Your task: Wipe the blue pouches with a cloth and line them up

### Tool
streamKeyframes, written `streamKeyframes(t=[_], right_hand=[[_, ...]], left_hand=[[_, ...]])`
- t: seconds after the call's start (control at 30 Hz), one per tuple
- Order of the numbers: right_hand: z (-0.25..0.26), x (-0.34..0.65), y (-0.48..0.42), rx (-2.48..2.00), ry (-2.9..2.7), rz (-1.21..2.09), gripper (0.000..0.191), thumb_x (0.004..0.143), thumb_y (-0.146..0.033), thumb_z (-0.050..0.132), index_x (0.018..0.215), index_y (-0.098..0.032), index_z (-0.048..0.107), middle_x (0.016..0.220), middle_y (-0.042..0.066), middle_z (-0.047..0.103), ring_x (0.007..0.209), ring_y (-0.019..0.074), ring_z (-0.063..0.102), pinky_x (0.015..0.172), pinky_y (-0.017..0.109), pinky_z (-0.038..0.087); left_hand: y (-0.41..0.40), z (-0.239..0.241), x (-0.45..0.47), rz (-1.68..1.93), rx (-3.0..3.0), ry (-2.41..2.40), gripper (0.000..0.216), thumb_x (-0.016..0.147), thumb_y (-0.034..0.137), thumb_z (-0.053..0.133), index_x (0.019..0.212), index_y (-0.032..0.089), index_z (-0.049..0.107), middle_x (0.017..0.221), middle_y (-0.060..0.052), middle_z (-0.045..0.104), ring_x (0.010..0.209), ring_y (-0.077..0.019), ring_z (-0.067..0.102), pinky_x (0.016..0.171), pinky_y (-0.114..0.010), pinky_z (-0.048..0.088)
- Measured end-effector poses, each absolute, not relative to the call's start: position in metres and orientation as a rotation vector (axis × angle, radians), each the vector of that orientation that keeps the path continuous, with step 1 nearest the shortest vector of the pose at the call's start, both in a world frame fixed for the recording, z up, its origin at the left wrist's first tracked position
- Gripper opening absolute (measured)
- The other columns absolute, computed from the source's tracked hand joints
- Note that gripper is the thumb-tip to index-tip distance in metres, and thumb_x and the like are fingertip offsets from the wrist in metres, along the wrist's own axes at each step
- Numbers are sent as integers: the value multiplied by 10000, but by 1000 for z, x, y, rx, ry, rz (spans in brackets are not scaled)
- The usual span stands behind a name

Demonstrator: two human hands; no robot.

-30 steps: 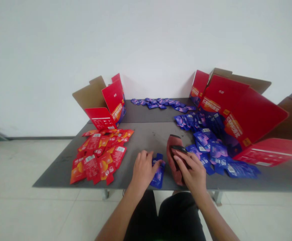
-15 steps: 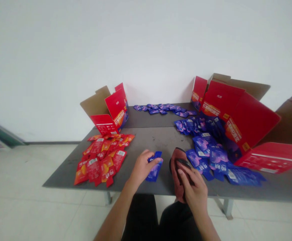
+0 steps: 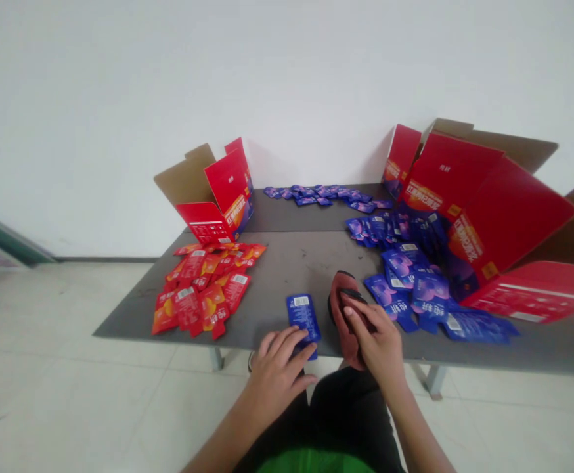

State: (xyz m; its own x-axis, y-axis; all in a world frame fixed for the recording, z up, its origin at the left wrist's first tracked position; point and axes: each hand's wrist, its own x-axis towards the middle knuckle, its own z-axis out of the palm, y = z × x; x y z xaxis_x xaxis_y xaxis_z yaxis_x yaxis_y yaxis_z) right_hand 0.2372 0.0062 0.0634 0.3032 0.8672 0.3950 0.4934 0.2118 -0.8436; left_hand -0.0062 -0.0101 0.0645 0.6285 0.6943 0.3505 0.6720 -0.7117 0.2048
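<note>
A blue sachet [image 3: 303,314] lies flat near the front edge of the grey table [image 3: 287,269], barcode side up. My left hand [image 3: 278,371] rests at its near end, fingers spread and touching it. My right hand [image 3: 376,341] is closed round a dark red pouch-like object [image 3: 342,309] with a black opening, held upright on the table just right of the sachet.
A heap of red sachets [image 3: 203,292] lies at the left before an open red carton [image 3: 218,197]. Blue sachets [image 3: 415,289] spill from a big red carton [image 3: 484,217] at the right. More blue sachets [image 3: 316,194] line the back edge.
My left hand has turned the blue sachet over and laid it flat, then slid back toward the table edge. My right hand has kept hold of the red pouch.
</note>
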Motion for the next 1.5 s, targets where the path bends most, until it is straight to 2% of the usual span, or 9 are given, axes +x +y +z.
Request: streamKeyframes(t=[0.2, 0.43, 0.5, 0.73, 0.87, 1.0, 1.2, 1.33, 1.5], right_hand=[[77, 244, 21, -1432, -1461, 447, 265, 964, -464, 685, 1183, -344, 776, 1065, 26, 744, 981, 203, 696, 878, 344, 537], [77, 202, 28, -1197, -1959, 312, 229, 1001, -406, 643, 1165, -334, 784, 1094, 35, 752, 1015, 202, 689, 905, 341, 547], [70, 191, 39, -1126, -2179, 267, 238, 1009, -414, 623, 1182, -360, 776, 1080, 22, 762, 1001, 201, 686, 883, 340, 543], [91, 205, 120, -1375, -2363, 39, 242, 1011, -359, 628, 1193, -306, 779, 1111, 62, 756, 1007, 220, 685, 910, 343, 522], [109, 199, 95, -1309, -2256, 22, 302, 1051, -399, 544, 1236, -289, 756, 1165, 69, 736, 1050, 217, 664, 928, 339, 517], [94, 185, 53, -1179, -2408, 176, 254, 1038, -416, 568, 1179, -357, 771, 1120, 21, 746, 988, 189, 677, 867, 313, 525], [87, 189, 116, -1387, -2384, 126, 256, 1022, -407, 607, 1211, -342, 767, 1091, 50, 730, 1008, 194, 663, 891, 310, 509], [110, 192, 126, -1478, -2287, -40, 279, 1036, -419, 572, 1214, -327, 766, 1076, 65, 715, 988, 215, 648, 860, 323, 496], [94, 185, 68, -1233, -2440, 133, 236, 1035, -410, 579, 1164, -366, 772, 1083, 26, 717, 993, 188, 659, 843, 299, 502]], left_hand=[[-27, 35, 0, 864, 2778, 1206, 283, 1027, 298, 622, 1298, 234, 672, 1326, -71, 686, 1246, -251, 587, 1031, -422, 415], [-29, 12, -1, 1017, 2753, 1188, 346, 1115, 255, 388, 1300, 236, 680, 1206, -40, 752, 1198, -228, 605, 968, -410, 359], [-31, 12, 1, 1024, 2730, 1202, 352, 1116, 262, 381, 1252, 233, 704, 1131, -35, 768, 1135, -227, 624, 939, -406, 363], [-31, 15, 7, 1056, 2707, 1308, 294, 1087, 231, 476, 1270, 258, 705, 1254, -26, 750, 1225, -202, 617, 975, -400, 364], [-31, 13, 10, 1051, 2656, 1336, 258, 1062, 220, 529, 1231, 277, 715, 1219, -15, 760, 1197, -212, 636, 984, -407, 368], [-31, 7, 12, 1057, 2627, 1342, 223, 1046, 238, 557, 1183, 282, 726, 1086, -12, 777, 1102, -240, 663, 979, -423, 382], [-22, 10, 11, 987, 2679, 1380, 280, 1051, 166, 505, 1266, 199, 681, 1309, -57, 718, 1285, -237, 599, 930, -394, 427], [-19, 12, 11, 988, 2656, 1403, 273, 1057, 165, 494, 1250, 216, 681, 1293, -46, 729, 1276, -234, 610, 920, -397, 425], [-23, 10, 14, 1020, 2583, 1435, 232, 1057, 191, 501, 1161, 226, 705, 1149, -44, 767, 1193, -250, 652, 909, -407, 404]])
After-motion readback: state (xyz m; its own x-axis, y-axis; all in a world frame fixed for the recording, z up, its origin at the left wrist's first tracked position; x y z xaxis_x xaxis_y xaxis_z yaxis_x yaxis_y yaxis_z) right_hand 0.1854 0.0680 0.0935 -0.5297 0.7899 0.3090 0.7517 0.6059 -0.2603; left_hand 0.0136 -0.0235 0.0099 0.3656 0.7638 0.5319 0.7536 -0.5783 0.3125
